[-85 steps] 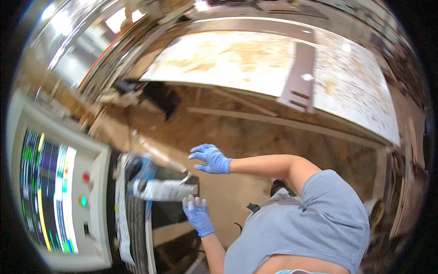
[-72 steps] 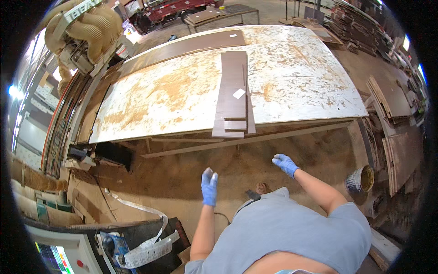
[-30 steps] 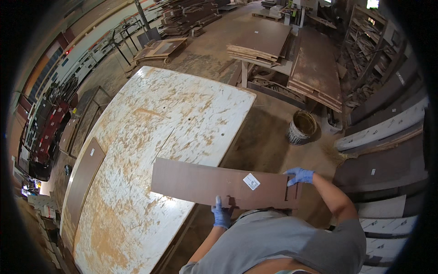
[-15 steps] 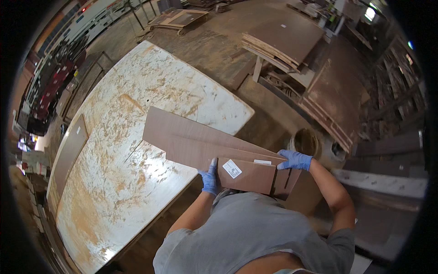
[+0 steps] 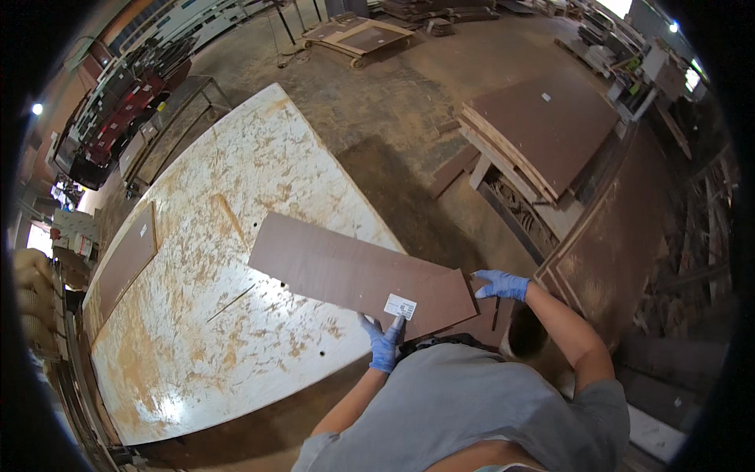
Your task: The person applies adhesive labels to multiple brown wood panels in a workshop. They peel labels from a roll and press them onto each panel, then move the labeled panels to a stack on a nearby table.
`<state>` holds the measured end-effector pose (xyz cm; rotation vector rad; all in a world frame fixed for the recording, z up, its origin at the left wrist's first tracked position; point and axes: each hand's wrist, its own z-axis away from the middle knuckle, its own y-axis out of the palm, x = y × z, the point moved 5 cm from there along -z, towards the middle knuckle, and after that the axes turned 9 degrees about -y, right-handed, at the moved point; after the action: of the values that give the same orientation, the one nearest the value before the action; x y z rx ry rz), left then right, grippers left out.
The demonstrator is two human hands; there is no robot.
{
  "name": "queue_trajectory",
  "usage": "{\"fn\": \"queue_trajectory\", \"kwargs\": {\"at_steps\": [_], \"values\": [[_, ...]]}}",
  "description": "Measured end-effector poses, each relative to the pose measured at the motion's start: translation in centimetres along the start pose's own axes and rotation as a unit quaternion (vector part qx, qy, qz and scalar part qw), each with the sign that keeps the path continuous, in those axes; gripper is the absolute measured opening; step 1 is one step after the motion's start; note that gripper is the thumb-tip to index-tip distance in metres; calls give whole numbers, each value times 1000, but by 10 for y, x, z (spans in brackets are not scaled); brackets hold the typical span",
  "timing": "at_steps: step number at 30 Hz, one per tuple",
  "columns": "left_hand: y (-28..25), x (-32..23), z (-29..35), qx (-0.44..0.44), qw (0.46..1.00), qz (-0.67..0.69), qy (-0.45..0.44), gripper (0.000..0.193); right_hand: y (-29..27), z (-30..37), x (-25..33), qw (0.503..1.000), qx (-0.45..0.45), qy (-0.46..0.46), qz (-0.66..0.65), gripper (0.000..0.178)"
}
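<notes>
A long brown wooden board (image 5: 330,259) lies slantwise over the white worktable, its near end by my body. Over that near end lies a shorter brown board (image 5: 436,295), and a white label (image 5: 400,306) shows beside my thumb. My left hand (image 5: 383,344), in a blue glove, grips the near edge, thumb on top and some fingers hidden below. Just off the right end, my blue-gloved right hand (image 5: 501,285) is open, its fingers stretched toward the board. Another brown piece with a dark slot (image 5: 492,317) shows beneath that end.
The white worktable (image 5: 189,315) is scattered with sawdust, and a brown panel (image 5: 130,263) lies along its left edge. Large brown sheets (image 5: 543,126) are stacked at the far right. A bucket-like container (image 5: 525,334) stands close by my right forearm. A low cart (image 5: 358,39) is far off.
The boards, fanned apart before, now lie closer over each other. My right hand has let go of their right end and moved slightly off. The view has shifted.
</notes>
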<state>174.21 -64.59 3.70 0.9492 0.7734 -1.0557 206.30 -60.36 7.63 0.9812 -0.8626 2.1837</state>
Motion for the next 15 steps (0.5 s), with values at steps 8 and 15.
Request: {"fn": "queue_trajectory", "kwargs": {"at_steps": [8, 15], "values": [[106, 17, -66, -125, 987, 94, -28, 105, -156, -75, 23, 985, 106, -33, 129, 85], [200, -8, -103, -142, 969, 200, -31, 105, -247, -180, 13, 948, 303, 59, 82, 52]]}}
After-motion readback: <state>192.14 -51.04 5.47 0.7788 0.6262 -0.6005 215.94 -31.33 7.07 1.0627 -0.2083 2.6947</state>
